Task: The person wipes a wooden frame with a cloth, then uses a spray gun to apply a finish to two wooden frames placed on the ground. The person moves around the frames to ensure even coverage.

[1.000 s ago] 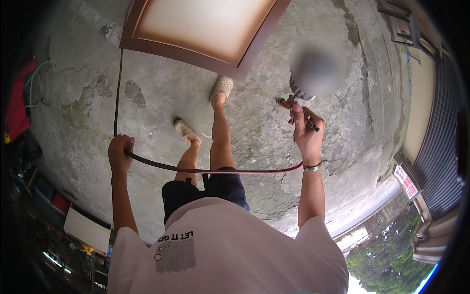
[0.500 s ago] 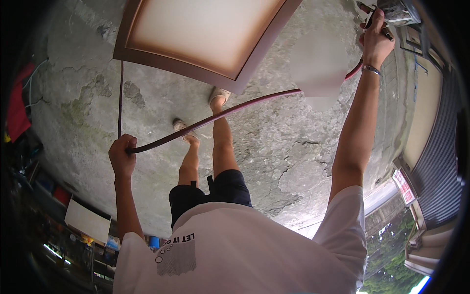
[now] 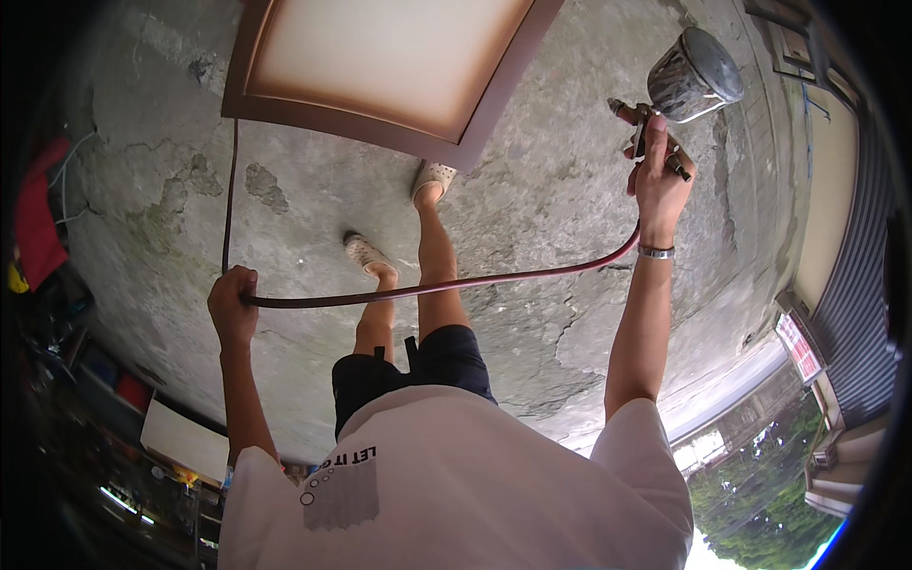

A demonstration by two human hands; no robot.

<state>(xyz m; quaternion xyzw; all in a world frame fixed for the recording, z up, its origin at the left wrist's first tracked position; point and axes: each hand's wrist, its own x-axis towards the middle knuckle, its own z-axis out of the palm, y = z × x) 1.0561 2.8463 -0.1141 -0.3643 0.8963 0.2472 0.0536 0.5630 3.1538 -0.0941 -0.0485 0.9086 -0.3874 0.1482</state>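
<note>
My right hand (image 3: pixel 663 190) is closed round a spray gun (image 3: pixel 643 130), held out at the upper right. A grey, paint-smeared cup (image 3: pixel 698 76) sits at the gun's far end. From beneath that hand a dark red hose (image 3: pixel 465 283) sags across my legs to my left hand (image 3: pixel 234 302), whose fingers wrap round it. Beyond the left hand the hose runs away toward a framed panel (image 3: pixel 347 125) at the top. Its frame is brown, and its pale centre shades to brown along the edges. Both hands are apart from the panel.
Cracked, stained concrete floor (image 3: pixel 532 228) lies beneath me. A red cloth (image 3: pixel 40 223) and dark clutter line the left side. On the right stand a ribbed grey shutter (image 3: pixel 850 313) and a red-and-white sign (image 3: pixel 798 347).
My right hand has swung left and slightly nearer with the spray gun, bringing the whole cup into view. The hose hangs lower between my hands. My left hand has barely moved.
</note>
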